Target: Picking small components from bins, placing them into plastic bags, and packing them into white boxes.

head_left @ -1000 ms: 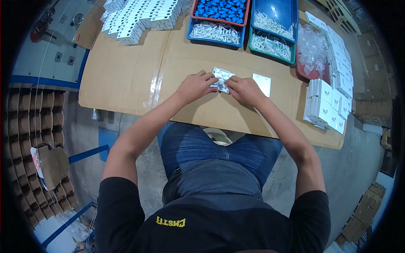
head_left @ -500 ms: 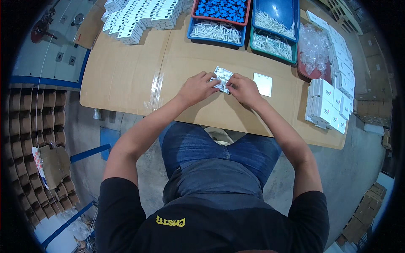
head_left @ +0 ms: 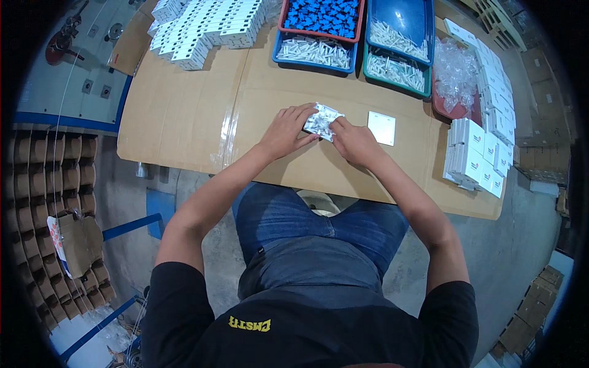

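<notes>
Bracing the white plastic housing (head_left: pixel 321 121) from its left side, the person's left hand (head_left: pixel 286 130) is clamped on it, fingers along the upper left edge and thumb at the lower left. The right hand (head_left: pixel 356 141) meets the opposite edge with its fingertips drawn together and touching the housing; whether they pinch a small part is hidden, so one cannot tell. The housing sits between the two hands over the cardboard-covered tabletop (head_left: pixel 257 98), its uneven, detailed side facing up; whether it lies flat or is slightly lifted cannot be told.

Done well, this fingertip work probably calls for a steady left grip on the rim alone, leaving the inner details free of the thumb. The right fingertips would do best to press straight down and lightly, since a sideways push could twist the piece or jog loose anything small inside. Keeping the housing flat against the cardboard would likely give firmer backing than holding it in the air. The flat white plate (head_left: pixel 381 127) lies just beside the right hand, so that wrist is best kept from sweeping outward. The blue tray (head_left: pixel 313 65) of white sticks stands well clear beyond both hands.
</notes>
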Available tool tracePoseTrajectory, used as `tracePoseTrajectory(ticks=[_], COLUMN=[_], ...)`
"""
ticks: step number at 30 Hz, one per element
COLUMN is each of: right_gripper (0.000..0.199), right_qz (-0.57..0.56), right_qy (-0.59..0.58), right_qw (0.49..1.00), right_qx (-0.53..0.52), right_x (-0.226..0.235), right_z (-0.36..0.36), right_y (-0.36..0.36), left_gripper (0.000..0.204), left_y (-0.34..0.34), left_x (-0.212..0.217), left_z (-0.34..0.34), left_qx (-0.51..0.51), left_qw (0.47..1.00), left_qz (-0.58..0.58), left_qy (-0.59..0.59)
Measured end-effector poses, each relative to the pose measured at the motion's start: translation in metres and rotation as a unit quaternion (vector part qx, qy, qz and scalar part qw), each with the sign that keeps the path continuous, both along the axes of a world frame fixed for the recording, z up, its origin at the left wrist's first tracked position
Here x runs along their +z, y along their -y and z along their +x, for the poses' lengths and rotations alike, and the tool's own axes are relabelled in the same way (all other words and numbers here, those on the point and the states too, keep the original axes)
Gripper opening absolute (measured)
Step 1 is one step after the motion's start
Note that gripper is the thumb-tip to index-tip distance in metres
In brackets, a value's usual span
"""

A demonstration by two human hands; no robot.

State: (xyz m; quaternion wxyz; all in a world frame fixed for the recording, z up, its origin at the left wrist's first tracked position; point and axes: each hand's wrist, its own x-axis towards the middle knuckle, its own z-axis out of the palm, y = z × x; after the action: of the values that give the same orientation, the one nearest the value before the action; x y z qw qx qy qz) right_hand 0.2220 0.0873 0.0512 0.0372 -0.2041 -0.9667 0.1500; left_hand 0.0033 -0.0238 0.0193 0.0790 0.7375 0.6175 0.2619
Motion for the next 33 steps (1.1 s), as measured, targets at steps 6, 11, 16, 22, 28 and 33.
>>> tracePoseTrajectory(ticks=[6,11,16,22,28,33], right_gripper=[0.02,0.02,0.02,0.016,0.02,0.02], right_qz=[-0.001,-0.028,-0.082,-0.059,0.03,0.166], right_qy=[-0.03,0.015,-0.04,-0.107,-0.154,-0.182], right_qw=[0.999,0.999,0.996,0.992,0.976,0.95], right_qx=[0.035,0.036,0.023,-0.03,-0.153,-0.191], right_x=[-0.004,0.0,0.01,0.028,0.053,0.068], right_z=[0.006,0.001,-0.002,-0.021,-0.077,-0.146], right_y=[-0.006,-0.018,-0.036,-0.085,-0.176,-0.285], left_gripper=[0.08,0.093,0.098,0.1,0.103,0.101], left_y=[-0.008,-0.01,-0.014,-0.018,-0.018,-0.017], left_x=[0.002,-0.008,-0.003,-0.001,-0.002,0.003], left_z=[-0.003,-0.002,-0.002,0.0,-0.001,-0.002], left_qx=[0.008,0.051,0.054,0.069,0.078,0.085], left_qw=[0.998,0.998,0.997,0.997,0.994,0.992], left_qz=[-0.03,-0.009,-0.05,-0.029,-0.07,-0.09], left_qy=[0.055,0.019,0.024,0.006,0.0,0.006])
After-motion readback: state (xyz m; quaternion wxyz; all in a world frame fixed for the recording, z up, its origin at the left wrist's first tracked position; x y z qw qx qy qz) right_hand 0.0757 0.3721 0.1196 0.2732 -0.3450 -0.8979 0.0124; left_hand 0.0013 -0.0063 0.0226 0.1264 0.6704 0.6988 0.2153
